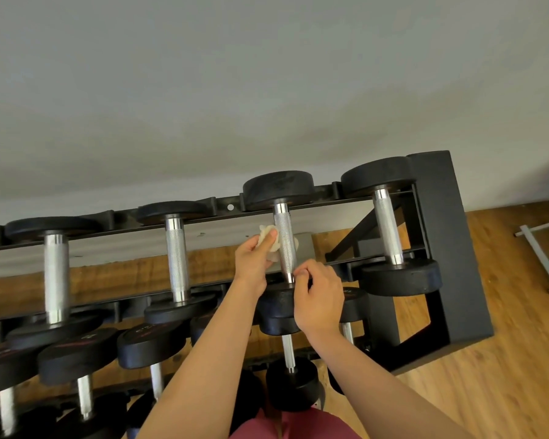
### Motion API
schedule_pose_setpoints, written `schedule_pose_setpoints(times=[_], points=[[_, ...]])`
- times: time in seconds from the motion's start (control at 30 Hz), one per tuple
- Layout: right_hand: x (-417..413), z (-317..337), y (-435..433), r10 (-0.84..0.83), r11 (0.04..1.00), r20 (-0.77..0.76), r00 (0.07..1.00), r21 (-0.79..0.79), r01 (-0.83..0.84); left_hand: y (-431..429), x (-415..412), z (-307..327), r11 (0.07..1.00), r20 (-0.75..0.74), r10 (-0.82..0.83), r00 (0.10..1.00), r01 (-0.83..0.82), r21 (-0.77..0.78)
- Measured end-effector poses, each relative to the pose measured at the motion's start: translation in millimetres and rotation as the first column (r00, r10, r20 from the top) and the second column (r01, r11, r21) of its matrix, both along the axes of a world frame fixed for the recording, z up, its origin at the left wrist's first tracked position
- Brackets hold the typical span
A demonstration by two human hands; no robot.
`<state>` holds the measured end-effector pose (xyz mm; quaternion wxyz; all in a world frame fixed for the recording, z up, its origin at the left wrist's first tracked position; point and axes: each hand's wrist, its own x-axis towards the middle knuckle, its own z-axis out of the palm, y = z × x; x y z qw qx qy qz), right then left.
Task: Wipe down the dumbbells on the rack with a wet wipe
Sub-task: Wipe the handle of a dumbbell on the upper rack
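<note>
The dumbbell [285,245] lies on the top tier of the rack [450,236], its handle running straight away from the person. The left hand [252,261] grips the wet wipe [267,232] at mid-handle, the wipe apparently wrapped behind. The right hand [319,299] pinches the handle's near end.

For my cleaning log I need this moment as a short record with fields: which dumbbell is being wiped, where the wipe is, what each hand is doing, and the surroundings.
dumbbell: black-headed dumbbell with knurled steel handle, top tier, second from the rack's right end
wipe: crumpled white wet wipe, against the handle, showing on both sides of it
left hand: left hand holds the wipe
right hand: right hand, curled fingertips pinch the handle's near end
rack: black metal rack, more dumbbells on a lower tier
floor: brown wooden floor
</note>
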<state>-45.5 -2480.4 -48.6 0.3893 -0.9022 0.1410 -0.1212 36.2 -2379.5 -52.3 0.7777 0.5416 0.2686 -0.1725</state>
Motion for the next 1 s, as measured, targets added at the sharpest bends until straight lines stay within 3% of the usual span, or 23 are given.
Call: schedule_pose_setpoints(times=[0.13,0.23,0.47,0.6,0.67,0.87,1.0], points=[[0,0,0,0.002,1.000,-0.014,1.000,-0.013,-0.002,7,1,0,0.978,0.029,-0.191,0.981,0.192,-0.080],[-1,0,-1,0.002,1.000,-0.019,1.000,-0.013,-0.002,4,0,1,0.943,0.044,-0.328,0.943,0.325,0.067],[0,1,-1,0.007,1.000,-0.011,1.000,-0.001,-0.007,16,-13,1,0.957,0.111,-0.213,0.971,0.185,0.221],[0,-1,-1,0.004,1.000,-0.001,1.000,-0.007,-0.004,17,-12,5,0.899,0.120,-0.396,0.910,0.358,0.251],[0,-1,-1,0.000,1.000,0.000,1.000,-0.004,0.000,13,-12,8,0.888,0.113,-0.424,0.899,0.387,0.249],[0,-1,0,-0.001,1.000,-0.007,1.000,-0.009,0.001,20,-23,-1,0.949,0.081,-0.251,0.965,0.229,0.218],[0,-2,0,-0.001,1.000,-0.006,1.000,-0.008,0.001,16,-20,3,0.955,0.070,-0.256,0.964,0.241,0.172]])
